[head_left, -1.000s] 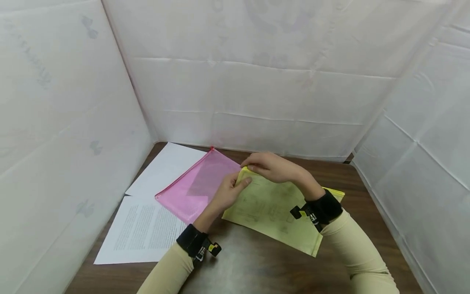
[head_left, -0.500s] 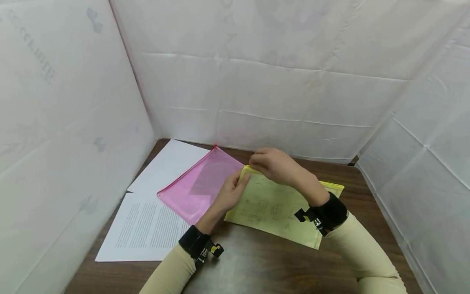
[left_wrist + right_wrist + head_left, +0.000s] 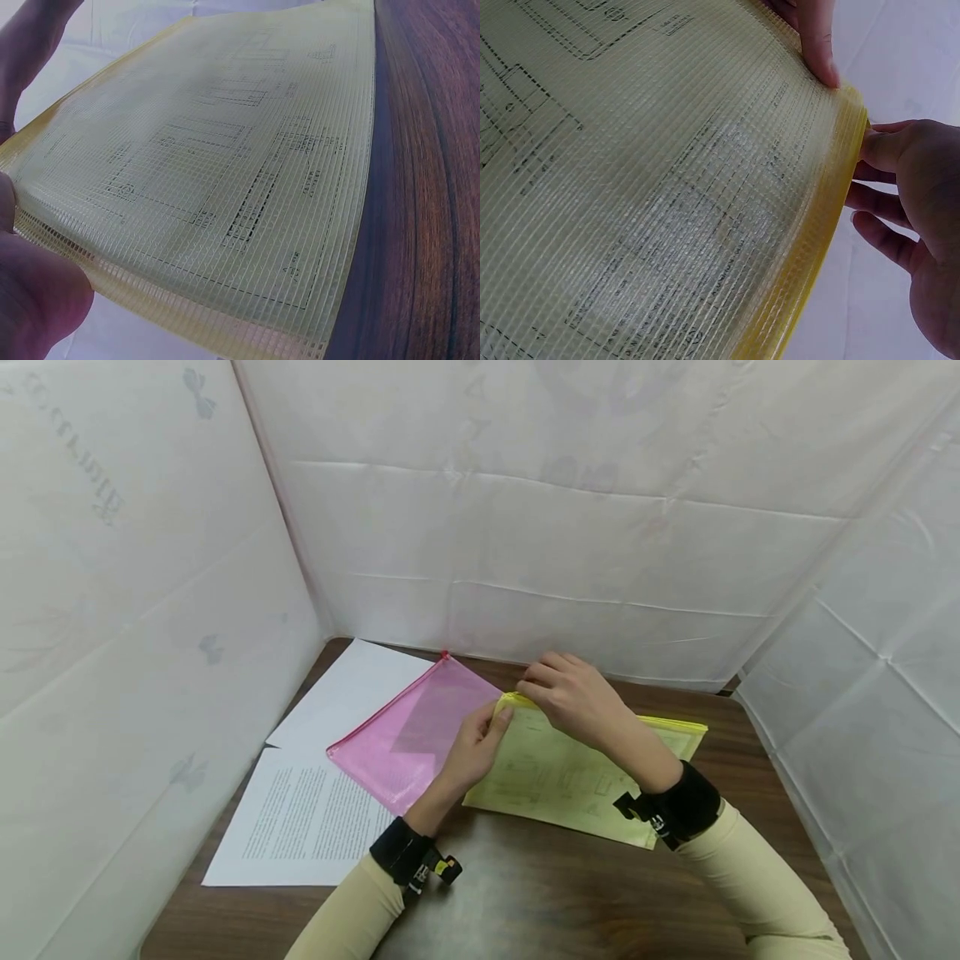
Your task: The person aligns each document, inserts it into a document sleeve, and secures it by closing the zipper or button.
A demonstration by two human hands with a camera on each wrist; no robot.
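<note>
The left hand [image 3: 472, 752] pinches the near corner of the one yellow mesh pouch [image 3: 570, 772], thumb on top, lifting it slightly. Directly beyond it, the right hand [image 3: 573, 693] grips the same corner at the zip edge [image 3: 817, 247] with curled fingers. Inside the pouch shows one printed drawing sheet [image 3: 225, 165]. Left of the left hand lie one pink mesh pouch [image 3: 408, 735] and two paper sheets [image 3: 300, 818] on the wooden table [image 3: 525, 893].
</note>
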